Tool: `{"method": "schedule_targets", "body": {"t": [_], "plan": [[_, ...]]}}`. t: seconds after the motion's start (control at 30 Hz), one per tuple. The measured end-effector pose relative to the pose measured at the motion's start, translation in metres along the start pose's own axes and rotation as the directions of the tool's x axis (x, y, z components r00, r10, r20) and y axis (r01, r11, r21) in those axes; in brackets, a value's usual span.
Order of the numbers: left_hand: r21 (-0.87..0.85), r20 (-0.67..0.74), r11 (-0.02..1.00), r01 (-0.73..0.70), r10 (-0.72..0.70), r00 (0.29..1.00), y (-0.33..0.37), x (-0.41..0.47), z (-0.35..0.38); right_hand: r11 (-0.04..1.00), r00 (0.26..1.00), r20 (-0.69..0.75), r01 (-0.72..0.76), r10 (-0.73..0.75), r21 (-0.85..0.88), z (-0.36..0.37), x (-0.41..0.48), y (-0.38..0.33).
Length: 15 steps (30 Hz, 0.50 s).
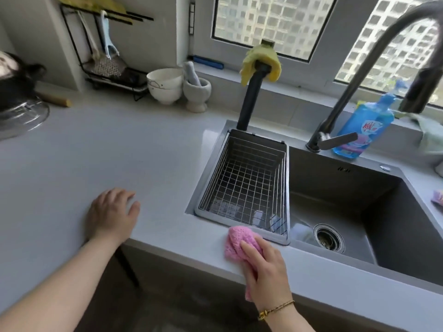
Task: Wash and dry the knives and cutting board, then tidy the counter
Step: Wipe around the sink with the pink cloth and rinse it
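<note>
My right hand (268,271) presses a pink cloth (239,240) onto the grey counter (119,152) at its front edge, just in front of the sink's wire basket (247,185). My left hand (112,214) lies flat on the counter to the left, fingers apart, holding nothing. A yellow-green cutting board (105,3) rests on top of the black wall rack (100,44) at the far left. No knives are visible.
The sink basin (347,212) with its drain lies right of the basket. A tall faucet (359,75), a black spout with a yellow cloth (261,63), a blue soap bottle (364,128), white bowls (165,85), a mortar (196,92) and a metal lid (21,116) line the back.
</note>
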<state>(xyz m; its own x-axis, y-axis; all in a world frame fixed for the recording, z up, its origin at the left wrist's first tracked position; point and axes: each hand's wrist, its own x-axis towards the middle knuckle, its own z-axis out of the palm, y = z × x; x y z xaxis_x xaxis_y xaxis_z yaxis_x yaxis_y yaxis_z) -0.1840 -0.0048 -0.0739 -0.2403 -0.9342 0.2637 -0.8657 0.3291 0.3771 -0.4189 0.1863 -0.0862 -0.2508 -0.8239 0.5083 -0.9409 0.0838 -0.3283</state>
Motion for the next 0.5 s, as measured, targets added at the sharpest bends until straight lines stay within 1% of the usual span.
{"method": "schedule_targets", "body": {"t": [0.1,0.13,0.2,0.23,0.27,0.33,0.4,0.5], "plan": [[-0.04,0.008,0.997,0.071,-0.07,0.997,0.002,0.0,0.0,0.99,0.989,0.052,0.139,-0.139,0.011,0.024,0.016,-0.028],[-0.034,-0.011,0.997,0.072,-0.073,0.997,0.001,0.001,0.001,0.983,0.976,0.122,0.179,-0.182,0.028,0.031,0.024,-0.04],[-0.014,-0.055,0.998,0.061,-0.061,0.997,-0.004,0.002,0.002,0.96,0.924,0.269,0.281,-0.271,0.004,0.047,0.041,-0.063],[-0.008,-0.08,0.999,0.052,-0.052,0.995,-0.007,0.003,0.003,0.949,0.904,0.309,0.315,-0.297,-0.012,0.056,0.051,-0.073],[-0.005,-0.106,0.999,0.047,-0.047,0.993,-0.009,0.003,0.004,0.945,0.897,0.318,0.327,-0.306,-0.013,0.064,0.064,-0.082],[-0.011,-0.162,0.999,0.044,-0.045,0.986,-0.012,0.003,0.006,0.95,0.909,0.29,0.311,-0.299,0.004,0.083,0.092,-0.09],[-0.021,-0.222,0.999,0.044,-0.048,0.974,-0.014,0.004,0.008,0.959,0.9,0.336,0.28,-0.277,0.039,0.094,0.12,-0.097],[-0.004,-0.242,0.999,0.036,-0.036,0.97,-0.014,0.005,0.01,0.966,0.859,0.447,0.25,-0.249,0.058,0.108,0.162,-0.095]]}}
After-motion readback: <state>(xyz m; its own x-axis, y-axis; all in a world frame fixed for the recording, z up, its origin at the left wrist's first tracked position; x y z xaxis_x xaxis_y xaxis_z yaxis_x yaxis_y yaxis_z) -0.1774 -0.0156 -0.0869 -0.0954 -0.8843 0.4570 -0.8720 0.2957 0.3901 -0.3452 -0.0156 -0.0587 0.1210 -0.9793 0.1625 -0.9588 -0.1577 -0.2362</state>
